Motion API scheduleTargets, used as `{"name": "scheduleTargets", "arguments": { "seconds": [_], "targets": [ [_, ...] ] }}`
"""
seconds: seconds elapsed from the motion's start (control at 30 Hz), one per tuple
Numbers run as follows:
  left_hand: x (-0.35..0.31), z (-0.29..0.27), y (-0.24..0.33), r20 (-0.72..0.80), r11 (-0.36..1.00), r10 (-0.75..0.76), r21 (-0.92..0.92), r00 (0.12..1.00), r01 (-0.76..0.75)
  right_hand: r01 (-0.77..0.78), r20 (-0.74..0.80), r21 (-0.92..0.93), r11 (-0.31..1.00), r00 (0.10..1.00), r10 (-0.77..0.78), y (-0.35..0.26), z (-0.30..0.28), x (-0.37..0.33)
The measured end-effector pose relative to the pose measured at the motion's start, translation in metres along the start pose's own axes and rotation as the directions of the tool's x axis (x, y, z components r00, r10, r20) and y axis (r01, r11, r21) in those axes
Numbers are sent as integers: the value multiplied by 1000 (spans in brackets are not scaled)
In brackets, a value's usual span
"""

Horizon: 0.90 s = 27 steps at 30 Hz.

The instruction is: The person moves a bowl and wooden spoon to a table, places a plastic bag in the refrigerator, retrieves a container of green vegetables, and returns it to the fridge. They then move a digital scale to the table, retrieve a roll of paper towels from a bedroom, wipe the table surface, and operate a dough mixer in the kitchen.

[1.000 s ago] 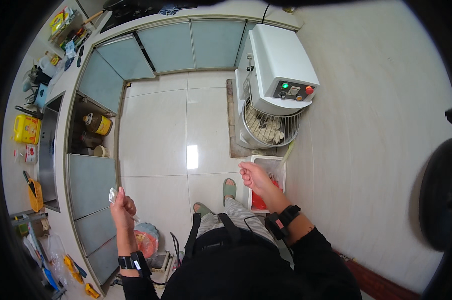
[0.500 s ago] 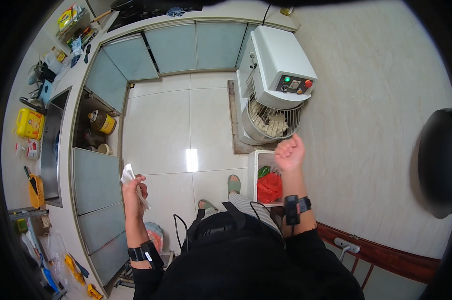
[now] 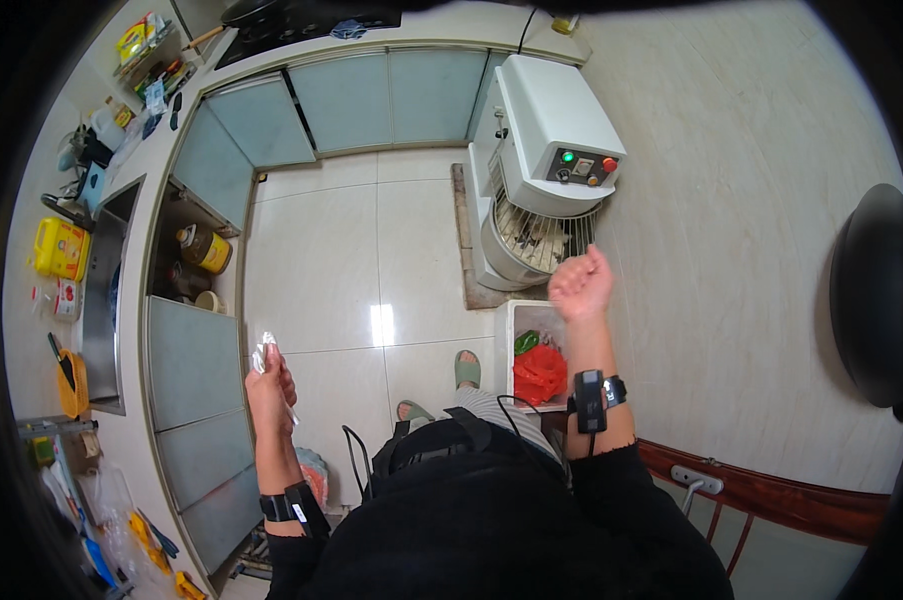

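Note:
My left hand [image 3: 270, 394] is closed around a thin, crumpled white sheet [image 3: 261, 352], either plastic or paper. One end of it pokes out above my fingers and a strip hangs below. Over on the right, my right hand [image 3: 582, 288] is raised with its fingers curled in, and nothing shows in it. It is nearest to the mixer bowl [image 3: 512, 262], overlapping its near edge in view; whether it touches cannot be told. Pale dough [image 3: 534, 240] lies in the bowl behind a wire guard. The white dough mixer [image 3: 556, 115] has a lit green button on its panel.
A white box [image 3: 508, 345] with a red plastic bag [image 3: 539, 373] stands below the mixer. Along the left runs a counter with a sink [image 3: 101, 330]; an open cupboard beneath holds an oil jug [image 3: 205, 247]. A black wok-like pan [image 3: 876, 295] is at far right.
My right hand has risen slightly toward the mixer bowl. In my left hand the white sheet is more bunched up, with less of it hanging out.

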<state>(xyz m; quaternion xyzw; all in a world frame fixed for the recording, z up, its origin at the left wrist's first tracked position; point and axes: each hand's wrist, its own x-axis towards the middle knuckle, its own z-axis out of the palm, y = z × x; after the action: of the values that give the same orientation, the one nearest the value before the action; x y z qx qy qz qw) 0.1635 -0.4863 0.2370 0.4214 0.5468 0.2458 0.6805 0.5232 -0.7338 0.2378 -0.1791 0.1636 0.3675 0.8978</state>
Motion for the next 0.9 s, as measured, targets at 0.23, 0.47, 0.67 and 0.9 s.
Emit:
{"name": "scheduleTargets", "arguments": {
  "seconds": [0.23, 0.47, 0.67, 0.9],
  "targets": [
    [-10, 13, 0, 87, 978, 63, 194, 994, -79, -383, -300, -221, 897, 902, 311, 105, -28, -14],
    [-10, 10, -5, 67, 991, 78, 106, 995, -85, -379, -258, -197, 904, 910, 325, 102, -30, -9],
    [-12, 12, -11, 57, 990, 74, 116, 996, -81, -336, -246, -162, 928, 924, 292, 86, -35, -8],
    [-13, 17, -15, 91, 988, 102, 109, 991, -112, -355, -266, -169, 920, 915, 304, 81, -44, -12]
  ]
}}
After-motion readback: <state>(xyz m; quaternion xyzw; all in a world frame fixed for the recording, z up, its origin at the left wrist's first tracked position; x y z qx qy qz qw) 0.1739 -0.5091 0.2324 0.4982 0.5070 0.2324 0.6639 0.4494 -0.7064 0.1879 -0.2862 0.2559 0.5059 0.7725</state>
